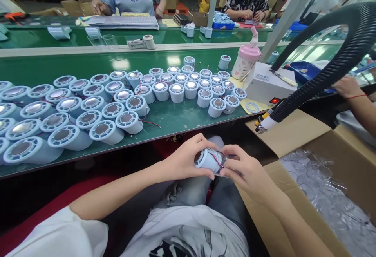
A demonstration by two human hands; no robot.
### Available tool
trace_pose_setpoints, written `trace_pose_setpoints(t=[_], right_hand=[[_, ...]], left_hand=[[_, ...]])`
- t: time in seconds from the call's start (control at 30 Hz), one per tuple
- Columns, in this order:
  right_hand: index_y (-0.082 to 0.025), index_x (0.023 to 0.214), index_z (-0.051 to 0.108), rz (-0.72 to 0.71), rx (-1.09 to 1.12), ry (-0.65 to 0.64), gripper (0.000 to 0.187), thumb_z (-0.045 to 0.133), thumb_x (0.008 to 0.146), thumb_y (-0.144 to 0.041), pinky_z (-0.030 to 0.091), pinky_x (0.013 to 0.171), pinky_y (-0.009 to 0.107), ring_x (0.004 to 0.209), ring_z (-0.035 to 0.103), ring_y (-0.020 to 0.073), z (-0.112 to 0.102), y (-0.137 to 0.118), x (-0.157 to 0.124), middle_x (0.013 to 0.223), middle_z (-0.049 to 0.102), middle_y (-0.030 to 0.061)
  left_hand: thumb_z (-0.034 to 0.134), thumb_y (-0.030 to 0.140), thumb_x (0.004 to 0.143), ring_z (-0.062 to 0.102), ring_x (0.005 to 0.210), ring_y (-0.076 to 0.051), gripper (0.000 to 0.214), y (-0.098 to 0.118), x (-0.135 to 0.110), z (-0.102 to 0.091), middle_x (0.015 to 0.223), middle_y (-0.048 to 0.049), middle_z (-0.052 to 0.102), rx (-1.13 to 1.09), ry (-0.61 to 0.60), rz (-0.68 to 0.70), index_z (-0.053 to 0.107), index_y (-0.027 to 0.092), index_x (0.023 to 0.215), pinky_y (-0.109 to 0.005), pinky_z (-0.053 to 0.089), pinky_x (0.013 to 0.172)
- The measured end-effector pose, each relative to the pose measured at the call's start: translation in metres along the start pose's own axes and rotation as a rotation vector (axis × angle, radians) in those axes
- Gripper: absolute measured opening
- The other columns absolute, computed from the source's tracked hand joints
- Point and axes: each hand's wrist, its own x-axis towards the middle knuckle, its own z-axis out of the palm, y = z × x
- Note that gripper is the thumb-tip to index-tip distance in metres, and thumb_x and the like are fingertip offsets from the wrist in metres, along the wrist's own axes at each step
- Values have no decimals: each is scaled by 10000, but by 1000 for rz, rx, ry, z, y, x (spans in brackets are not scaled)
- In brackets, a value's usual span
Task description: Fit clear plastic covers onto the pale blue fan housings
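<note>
1. While the pale blue cylinder [207,159] sits over the lap, between both hands and below the table edge, I'd keep it steady with one hand and work with the other. Red wires [216,158] cross its side, so keep fingertips off them.
2. Left hand [185,159]: fingers curled closed round the cylinder's grille end, thumb underneath. Firm hold.
3. Right hand [248,171]: fingertips pinched tight on the other end. Something clear seems to lie under them, but I can't tell what.
4. Cardboard box [293,135] of clear plastic pieces [323,186] sits just right of the right hand.
5. Green table [182,122] ahead carries rows of like cylinders [129,122], well apart from the hands.
</note>
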Motion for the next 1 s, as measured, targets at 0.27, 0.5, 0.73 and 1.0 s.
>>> trace_pose_setpoints(t=[0.27, 0.5, 0.73, 1.0], right_hand=[[-163, 572, 587, 427, 662, 219, 293, 669, 810, -314, 509, 690, 255, 973, 638, 229, 4, 5, -3, 1039, 569, 66], [-185, 579, 644, 448, 851, 247, 253, 716, 774, -331, 577, 760, 337, 1034, 632, 260, 1, 15, -5, 1077, 660, 80], [-260, 1091, 653, 101, 301, 154, 359, 743, 745, -236, 494, 985, 465, 1187, 556, 297, 3, 10, -20, 1254, 619, 81], [-292, 1081, 597, 240, 589, 91, 321, 725, 786, -284, 559, 877, 319, 1023, 620, 189, 0, 9, -25, 1198, 625, 18]], left_hand=[[828, 431, 582, 501, 1123, -266, 681, -25, 3, 16, 1173, -113, 503, -146, -4, 109, 609, 228, 1194, -420, 415, 982], [744, 269, 722, 550, 1139, -249, 660, -14, 3, 16, 1305, -120, 533, -486, -153, -66, 477, 233, 1324, -334, 504, 865], [730, 284, 749, 584, 1083, -204, 597, -12, -2, 17, 1358, -111, 501, -866, -169, -263, 492, 243, 1295, -356, 494, 903], [781, 206, 685, 535, 1196, -250, 739, 2, -5, 8, 1369, -102, 508, -669, -182, -115, 469, 268, 1352, -371, 453, 986]])
